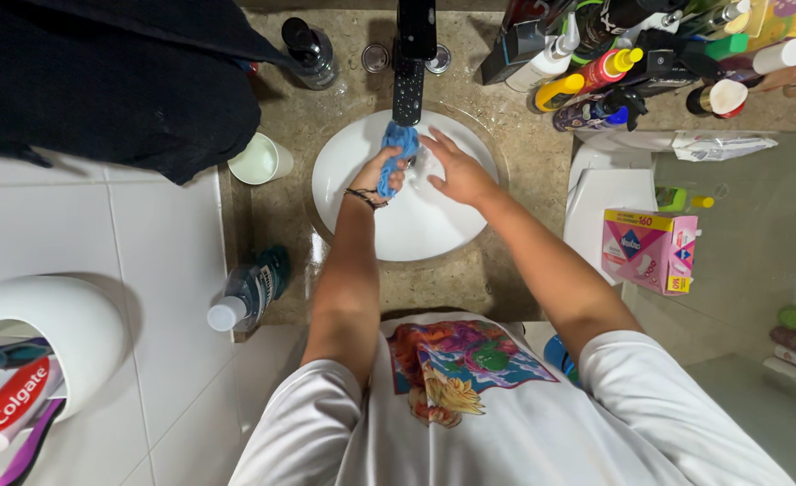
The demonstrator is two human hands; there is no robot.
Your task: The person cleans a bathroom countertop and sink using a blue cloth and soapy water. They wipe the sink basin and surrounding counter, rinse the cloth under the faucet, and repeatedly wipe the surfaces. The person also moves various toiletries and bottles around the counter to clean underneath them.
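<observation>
1. Fingers (396, 176) of the left hand (382, 173) curled tight around a blue cloth (400, 151), gripping its lower end above the white basin (362, 153).
2. Right hand (454, 171) spread flat, fingers (434, 144) splayed and holding nothing, just beside the cloth on its right.
3. Cloth hanging right under the black tap (409, 76), near the back of the basin, bunched into a narrow strip.
4. Long axis running from the tap spout down toward the body, top end free, bottom end hidden in the left fist.
5. Left hand on the cloth already; right hand near but apart, its fingertips pointing toward the cloth's upper half.
6. Counted: one cloth, one tap, one basin, two bare hands, one thin dark bracelet (364, 196) on the left wrist.
7. Around the basin: one white cup (259, 162) to the left on the stone counter (524, 162), one dark bottle with a white cap (249, 292) lying at the counter's near left edge, one dark pump bottle (310, 49) at the back.
8. Right of the tap, a crowded cluster of bottles and tubes (614, 67), too many and too overlapped to count surely.
</observation>
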